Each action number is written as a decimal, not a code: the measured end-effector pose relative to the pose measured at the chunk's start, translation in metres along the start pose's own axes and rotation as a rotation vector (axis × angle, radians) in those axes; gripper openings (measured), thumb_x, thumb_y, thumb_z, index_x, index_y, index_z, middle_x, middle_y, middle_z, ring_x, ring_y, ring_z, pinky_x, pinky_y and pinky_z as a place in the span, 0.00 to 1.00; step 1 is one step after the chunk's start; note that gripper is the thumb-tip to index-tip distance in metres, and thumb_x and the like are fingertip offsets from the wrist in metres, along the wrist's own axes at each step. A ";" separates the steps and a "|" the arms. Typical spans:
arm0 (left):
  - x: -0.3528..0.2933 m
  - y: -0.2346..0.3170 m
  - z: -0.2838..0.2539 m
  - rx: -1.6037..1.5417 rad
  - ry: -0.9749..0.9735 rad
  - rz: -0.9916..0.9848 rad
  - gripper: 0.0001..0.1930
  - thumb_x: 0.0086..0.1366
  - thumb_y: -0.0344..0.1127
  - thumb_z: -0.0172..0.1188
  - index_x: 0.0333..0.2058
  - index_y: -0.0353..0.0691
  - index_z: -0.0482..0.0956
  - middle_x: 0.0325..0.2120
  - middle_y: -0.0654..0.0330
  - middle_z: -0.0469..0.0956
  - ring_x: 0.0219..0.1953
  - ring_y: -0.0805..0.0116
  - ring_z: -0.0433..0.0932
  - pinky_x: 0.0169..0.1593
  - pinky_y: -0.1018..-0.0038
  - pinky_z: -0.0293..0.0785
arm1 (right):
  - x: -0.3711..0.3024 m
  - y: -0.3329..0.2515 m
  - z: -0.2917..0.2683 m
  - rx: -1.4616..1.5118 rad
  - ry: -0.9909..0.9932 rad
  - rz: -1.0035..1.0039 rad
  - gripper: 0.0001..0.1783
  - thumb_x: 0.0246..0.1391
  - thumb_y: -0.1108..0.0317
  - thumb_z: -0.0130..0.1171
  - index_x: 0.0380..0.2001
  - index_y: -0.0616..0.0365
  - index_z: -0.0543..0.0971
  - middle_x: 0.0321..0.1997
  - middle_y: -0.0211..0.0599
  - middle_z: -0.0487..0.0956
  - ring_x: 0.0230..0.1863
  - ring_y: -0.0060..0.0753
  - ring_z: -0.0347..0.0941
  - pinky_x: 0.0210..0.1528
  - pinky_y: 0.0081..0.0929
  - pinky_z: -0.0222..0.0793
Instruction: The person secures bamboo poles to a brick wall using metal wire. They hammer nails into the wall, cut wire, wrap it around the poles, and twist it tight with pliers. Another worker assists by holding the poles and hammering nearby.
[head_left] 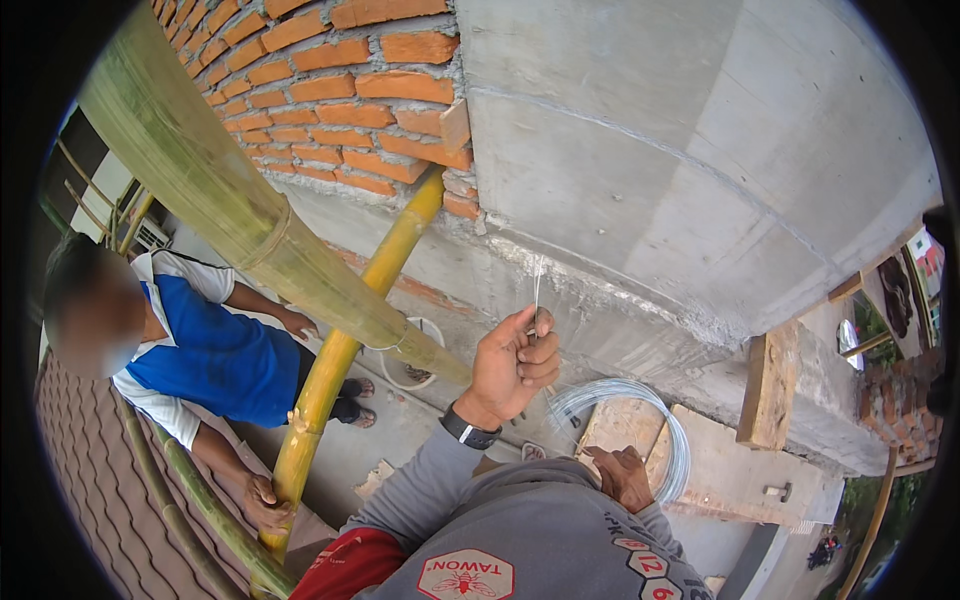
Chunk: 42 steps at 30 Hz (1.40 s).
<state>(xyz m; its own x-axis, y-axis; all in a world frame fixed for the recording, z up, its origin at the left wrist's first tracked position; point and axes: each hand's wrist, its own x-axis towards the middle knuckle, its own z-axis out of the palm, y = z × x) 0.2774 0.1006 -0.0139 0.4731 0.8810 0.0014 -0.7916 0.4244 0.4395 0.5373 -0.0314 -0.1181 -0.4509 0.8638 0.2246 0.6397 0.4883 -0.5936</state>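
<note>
My left hand (pixel 518 362), with a dark watch on its wrist, is closed in front of the concrete wall. Thin bright wire (pixel 538 278) sticks up from between its thumb and fingers. Lower and to the right, my right hand (pixel 622 478) is close to my body with its fingers curled; anything inside them is hidden. Beside that hand lies a coil of thin silvery wire (pixel 678 432), resting over wooden boards (pixel 627 425).
A thick green bamboo pole (pixel 235 205) slants across the left, crossing a yellow bamboo pole (pixel 375 275) that meets the brick wall (pixel 330 110). A co-worker (pixel 220 350) grips the yellow pole. Behind stands a white bucket (pixel 425 335). A wood block (pixel 768 390) juts out at right.
</note>
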 end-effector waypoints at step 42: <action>0.015 0.084 0.034 0.033 0.196 0.731 0.14 0.75 0.53 0.48 0.39 0.51 0.68 0.15 0.75 0.46 0.14 0.82 0.43 0.17 0.80 0.42 | 0.003 -0.059 -0.054 0.712 0.106 0.394 0.13 0.65 0.65 0.58 0.34 0.65 0.84 0.23 0.34 0.75 0.27 0.23 0.67 0.31 0.23 0.62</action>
<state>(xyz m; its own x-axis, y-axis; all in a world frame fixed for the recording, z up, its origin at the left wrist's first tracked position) 0.2309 0.1427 0.0534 -0.2481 0.9579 0.1442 -0.8638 -0.2861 0.4147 0.5319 -0.0510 -0.0406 -0.1915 0.9801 -0.0520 0.1748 -0.0181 -0.9844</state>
